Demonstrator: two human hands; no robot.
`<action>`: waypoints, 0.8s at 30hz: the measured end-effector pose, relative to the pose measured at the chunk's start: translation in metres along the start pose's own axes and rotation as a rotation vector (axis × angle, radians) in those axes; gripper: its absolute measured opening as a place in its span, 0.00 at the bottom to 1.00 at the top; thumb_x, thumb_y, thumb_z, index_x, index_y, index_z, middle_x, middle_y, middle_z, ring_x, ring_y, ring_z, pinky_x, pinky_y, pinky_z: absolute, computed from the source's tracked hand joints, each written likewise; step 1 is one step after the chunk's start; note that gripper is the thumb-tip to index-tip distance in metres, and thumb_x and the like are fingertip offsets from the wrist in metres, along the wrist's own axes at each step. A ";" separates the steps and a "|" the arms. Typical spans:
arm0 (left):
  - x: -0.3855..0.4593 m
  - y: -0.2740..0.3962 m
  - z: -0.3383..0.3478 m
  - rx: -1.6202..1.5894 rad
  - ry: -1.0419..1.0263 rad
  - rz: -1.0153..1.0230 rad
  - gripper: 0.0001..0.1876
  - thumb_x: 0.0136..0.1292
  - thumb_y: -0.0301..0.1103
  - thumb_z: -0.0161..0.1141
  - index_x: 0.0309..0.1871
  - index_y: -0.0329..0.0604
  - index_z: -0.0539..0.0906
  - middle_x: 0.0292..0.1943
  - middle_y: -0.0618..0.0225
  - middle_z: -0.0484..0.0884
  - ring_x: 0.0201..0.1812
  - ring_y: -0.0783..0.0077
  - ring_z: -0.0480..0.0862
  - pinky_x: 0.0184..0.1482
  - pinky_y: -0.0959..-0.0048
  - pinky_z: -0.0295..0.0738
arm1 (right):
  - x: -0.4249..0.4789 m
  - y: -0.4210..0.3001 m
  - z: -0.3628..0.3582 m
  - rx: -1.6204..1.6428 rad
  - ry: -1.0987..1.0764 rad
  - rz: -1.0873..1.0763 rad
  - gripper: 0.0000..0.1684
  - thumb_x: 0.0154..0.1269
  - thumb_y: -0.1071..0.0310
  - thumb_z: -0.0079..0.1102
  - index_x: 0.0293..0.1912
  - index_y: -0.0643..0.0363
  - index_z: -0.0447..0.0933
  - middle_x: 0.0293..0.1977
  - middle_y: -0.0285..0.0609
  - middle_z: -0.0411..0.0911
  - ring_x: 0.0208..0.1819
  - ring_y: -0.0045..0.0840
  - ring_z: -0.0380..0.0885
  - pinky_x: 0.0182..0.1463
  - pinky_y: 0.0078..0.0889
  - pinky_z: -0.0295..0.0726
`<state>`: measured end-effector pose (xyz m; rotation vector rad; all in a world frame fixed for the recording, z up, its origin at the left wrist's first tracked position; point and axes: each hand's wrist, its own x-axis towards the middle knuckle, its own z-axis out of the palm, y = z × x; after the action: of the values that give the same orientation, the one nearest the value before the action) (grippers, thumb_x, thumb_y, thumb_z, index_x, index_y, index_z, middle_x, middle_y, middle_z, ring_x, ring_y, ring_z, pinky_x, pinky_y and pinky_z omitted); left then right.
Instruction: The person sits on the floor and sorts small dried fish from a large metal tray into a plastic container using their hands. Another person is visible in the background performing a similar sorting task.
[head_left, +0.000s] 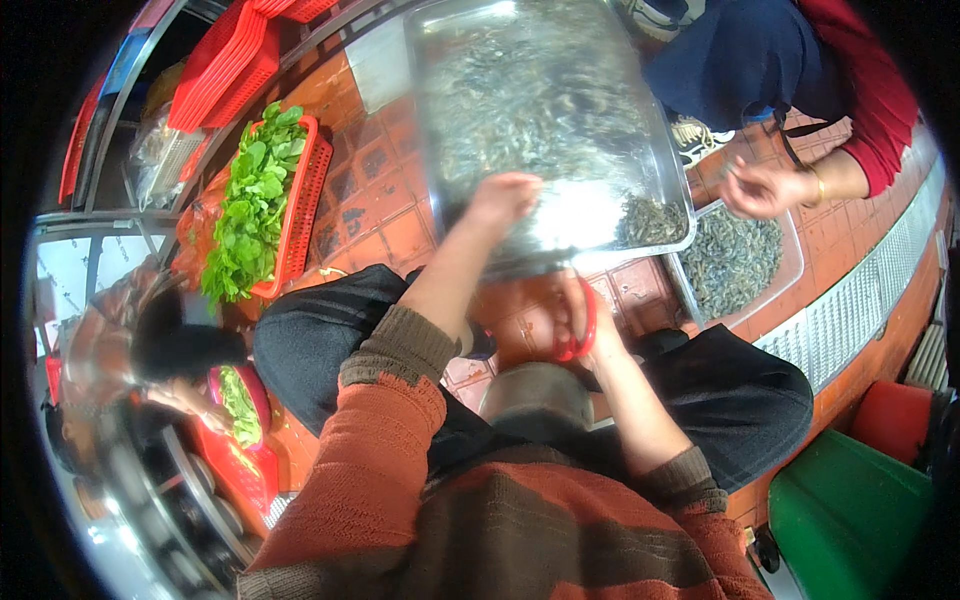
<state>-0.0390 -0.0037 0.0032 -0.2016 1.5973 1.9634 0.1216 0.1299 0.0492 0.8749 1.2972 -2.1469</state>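
Observation:
A large metal tray (679, 202) full of small raw grey shrimp (525, 97) lies before me, blurred in places. Over its near part is my left hand (506, 201), fingers bent together; blur hides whether anything is pinched in them. Nearer my body, just below the tray's near rim, my right hand (581, 322) grips scissors with red loop handles (590, 319). Their blades cannot be made out. A round metal container (536, 394) sits between my knees. Darker shrimp (652, 221) form a heap in the tray's near right corner.
At right, a co-worker's hand (765, 191) hovers by a smaller tray of shrimp (727, 259). A red basket (307, 202) of leafy greens (251, 202) stands left. Another person's hand (202, 409) is at a bowl of greens (240, 405). A green bin (847, 517) stands lower right.

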 end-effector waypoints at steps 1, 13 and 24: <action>-0.008 0.002 -0.001 -0.046 -0.001 -0.031 0.09 0.58 0.28 0.56 0.41 0.37 0.76 0.30 0.72 0.76 0.31 0.79 0.77 0.29 0.83 0.72 | 0.001 0.002 0.001 -0.008 -0.024 -0.007 0.26 0.60 0.42 0.47 0.37 0.59 0.65 0.13 0.30 0.58 0.08 0.14 0.56 0.11 0.16 0.55; -0.039 0.000 -0.005 -0.296 -0.006 -0.110 0.10 0.55 0.25 0.57 0.41 0.38 0.72 0.32 0.66 0.77 0.34 0.73 0.79 0.33 0.79 0.73 | -0.011 -0.005 0.005 -0.255 -0.128 -0.056 0.31 0.58 0.37 0.45 0.42 0.57 0.66 0.15 0.29 0.60 0.11 0.12 0.58 0.13 0.15 0.58; -0.040 -0.005 0.015 -0.111 -0.094 -0.154 0.10 0.51 0.23 0.59 0.37 0.39 0.72 0.29 0.68 0.77 0.29 0.76 0.77 0.31 0.81 0.72 | -0.009 -0.001 -0.001 -0.253 -0.075 -0.100 0.29 0.59 0.39 0.45 0.41 0.59 0.65 0.14 0.29 0.59 0.08 0.13 0.57 0.10 0.16 0.56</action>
<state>-0.0002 -0.0037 0.0220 -0.2649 1.3733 1.9149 0.1279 0.1322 0.0561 0.6330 1.5612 -2.0097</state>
